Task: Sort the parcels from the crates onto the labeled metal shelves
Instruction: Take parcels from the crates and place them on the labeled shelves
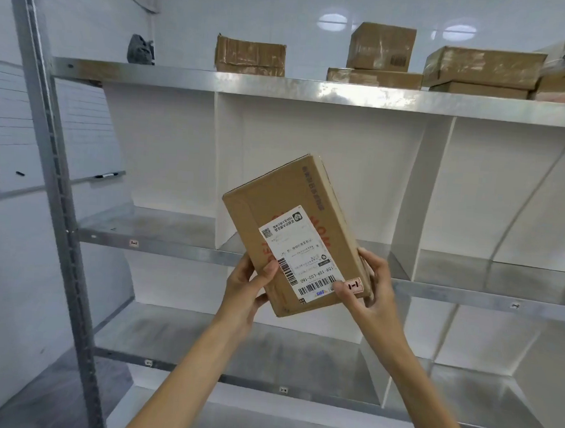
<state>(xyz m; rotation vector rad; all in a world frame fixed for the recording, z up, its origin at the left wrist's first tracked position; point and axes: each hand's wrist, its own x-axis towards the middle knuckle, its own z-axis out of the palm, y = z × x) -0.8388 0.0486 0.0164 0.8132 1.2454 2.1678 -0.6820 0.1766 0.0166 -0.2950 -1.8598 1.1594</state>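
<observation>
I hold a brown cardboard parcel (pixel 284 214) tilted in front of the metal shelves (pixel 315 90). It carries a white shipping label with barcodes and a small tag reading 1-1 at its near corner. My left hand (pixel 248 284) grips its lower left edge, thumb on the label. My right hand (pixel 369 285) grips the lower right corner, thumb beside the tag. The middle shelf (pixel 174 230) behind the parcel is split by white dividers (pixel 418 195) into compartments, each with a small tag on its front edge; the left one (pixel 133 243) reads 1-1.
Several brown boxes (pixel 380 47) and a grey wrapped item (pixel 139 49) sit on the top shelf. A grey upright post (pixel 53 200) stands at the left, with a whiteboard (pixel 31 139) on the wall behind it. A lower shelf (pixel 233 346) runs beneath my arms.
</observation>
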